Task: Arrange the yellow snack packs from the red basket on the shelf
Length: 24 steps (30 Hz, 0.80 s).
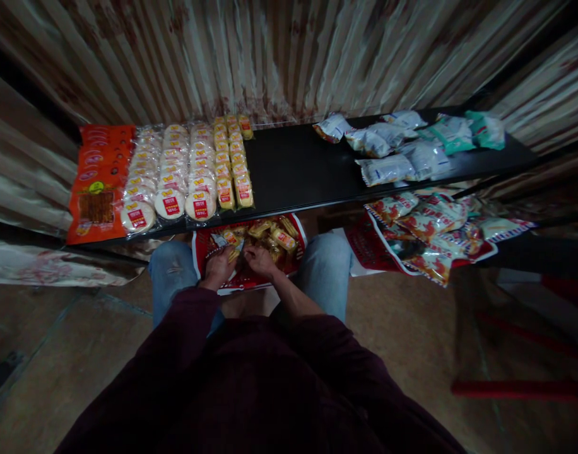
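Observation:
Both hands reach down into a red plastic bag [204, 249] lying between my knees, under the front edge of a black shelf [293, 167]. The bag holds several small yellow snack packets [274, 234]. My left hand [218, 266] is curled around one of these packets at the bag's left side. My right hand [261, 260] rests with bent fingers among the packets just beside it; whether it grips one is unclear. On the shelf above, two rows of the same yellow packets [232, 164] lie next to rows of round wrapped cakes [170, 173].
Orange packets [98, 180] fill the shelf's left end. White and green bags [412, 148] lie at its right end. Red-and-white snack bags [426, 230] are piled lower right. A red frame [520, 388] stands on the floor at right. Corrugated wall behind.

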Each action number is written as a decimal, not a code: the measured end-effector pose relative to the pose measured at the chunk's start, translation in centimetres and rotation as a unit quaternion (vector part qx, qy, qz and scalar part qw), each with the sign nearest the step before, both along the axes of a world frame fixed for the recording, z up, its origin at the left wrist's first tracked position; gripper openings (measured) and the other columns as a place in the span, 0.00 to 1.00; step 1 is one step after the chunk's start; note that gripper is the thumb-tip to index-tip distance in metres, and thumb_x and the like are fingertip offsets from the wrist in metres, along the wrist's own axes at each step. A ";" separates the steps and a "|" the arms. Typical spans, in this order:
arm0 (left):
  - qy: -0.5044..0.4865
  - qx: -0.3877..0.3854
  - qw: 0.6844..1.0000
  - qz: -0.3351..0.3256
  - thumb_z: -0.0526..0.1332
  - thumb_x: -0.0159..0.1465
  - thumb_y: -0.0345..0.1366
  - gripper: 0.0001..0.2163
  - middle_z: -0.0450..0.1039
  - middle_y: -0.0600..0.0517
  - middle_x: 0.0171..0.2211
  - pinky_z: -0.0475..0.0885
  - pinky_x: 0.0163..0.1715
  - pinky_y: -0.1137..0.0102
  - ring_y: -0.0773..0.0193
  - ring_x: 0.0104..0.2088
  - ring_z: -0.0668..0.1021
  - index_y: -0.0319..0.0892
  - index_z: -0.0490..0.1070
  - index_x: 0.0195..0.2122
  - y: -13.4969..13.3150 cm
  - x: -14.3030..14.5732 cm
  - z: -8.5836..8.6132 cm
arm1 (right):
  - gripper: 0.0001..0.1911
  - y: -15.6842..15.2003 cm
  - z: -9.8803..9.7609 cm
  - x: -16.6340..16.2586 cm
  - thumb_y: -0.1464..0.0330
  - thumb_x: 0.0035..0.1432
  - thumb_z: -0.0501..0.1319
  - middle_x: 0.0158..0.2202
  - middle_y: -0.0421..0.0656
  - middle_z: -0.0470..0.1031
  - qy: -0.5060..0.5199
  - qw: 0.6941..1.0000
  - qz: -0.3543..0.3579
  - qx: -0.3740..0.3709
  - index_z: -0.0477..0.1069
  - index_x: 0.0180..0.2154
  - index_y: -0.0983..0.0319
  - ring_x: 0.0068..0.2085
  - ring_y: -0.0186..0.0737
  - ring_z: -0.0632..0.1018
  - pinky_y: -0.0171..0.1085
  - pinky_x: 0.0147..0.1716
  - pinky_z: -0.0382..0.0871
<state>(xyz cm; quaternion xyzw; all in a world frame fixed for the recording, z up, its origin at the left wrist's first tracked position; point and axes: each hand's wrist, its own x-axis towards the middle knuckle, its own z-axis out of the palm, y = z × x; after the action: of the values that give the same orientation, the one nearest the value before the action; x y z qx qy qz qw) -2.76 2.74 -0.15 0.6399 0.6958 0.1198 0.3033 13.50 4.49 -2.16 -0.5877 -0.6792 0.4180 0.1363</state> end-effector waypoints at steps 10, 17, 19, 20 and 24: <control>-0.593 -0.198 0.688 0.368 0.59 0.64 0.37 0.08 0.76 0.49 0.32 0.73 0.30 0.71 0.63 0.31 0.78 0.39 0.73 0.40 -1.1 2.5 0.2 | 0.14 -1.5 -1.9 -1.0 0.73 0.60 0.57 0.47 0.44 0.80 0.146 0.978 -0.126 -0.075 0.76 0.46 0.60 0.48 0.38 0.79 0.41 0.53 0.71; -0.622 -0.176 0.685 0.336 0.59 0.59 0.25 0.08 0.76 0.50 0.32 0.73 0.30 0.74 0.67 0.30 0.78 0.38 0.72 0.40 -1.9 2.5 0.2 | 0.22 -2.3 -2.0 -0.6 0.73 0.53 0.62 0.40 0.41 0.78 0.230 0.955 -0.152 -0.109 0.70 0.51 0.59 0.42 0.36 0.79 0.40 0.47 0.74; -0.607 -0.176 0.699 0.334 0.62 0.60 0.28 0.07 0.76 0.50 0.30 0.73 0.29 0.74 0.66 0.30 0.78 0.37 0.72 0.39 -2.0 2.5 0.0 | 0.26 -2.4 -2.1 -0.6 0.72 0.51 0.63 0.39 0.40 0.76 0.238 0.951 -0.167 -0.105 0.68 0.54 0.58 0.40 0.36 0.78 0.39 0.46 0.74; -0.594 -0.170 0.711 0.336 0.63 0.59 0.30 0.07 0.76 0.50 0.30 0.73 0.29 0.73 0.66 0.30 0.78 0.37 0.72 0.39 -2.0 2.4 0.0 | 0.28 -2.4 -2.2 -0.6 0.71 0.51 0.64 0.38 0.39 0.76 0.240 0.950 -0.174 -0.101 0.66 0.55 0.57 0.39 0.35 0.78 0.38 0.46 0.74; -0.548 -0.141 0.747 0.348 0.68 0.55 0.33 0.10 0.75 0.51 0.27 0.71 0.26 0.74 0.65 0.29 0.78 0.40 0.73 0.37 -2.0 2.4 -0.1 | 0.30 -2.4 -2.3 -0.6 0.68 0.55 0.62 0.39 0.40 0.76 0.234 0.950 -0.178 -0.103 0.63 0.59 0.58 0.39 0.35 0.78 0.39 0.45 0.73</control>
<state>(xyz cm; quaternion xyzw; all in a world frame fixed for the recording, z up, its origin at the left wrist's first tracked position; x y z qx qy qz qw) -0.38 0.72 -0.23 0.1274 0.5939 0.4475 0.6563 12.88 2.07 -4.42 -0.5955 -0.4658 0.5807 0.3020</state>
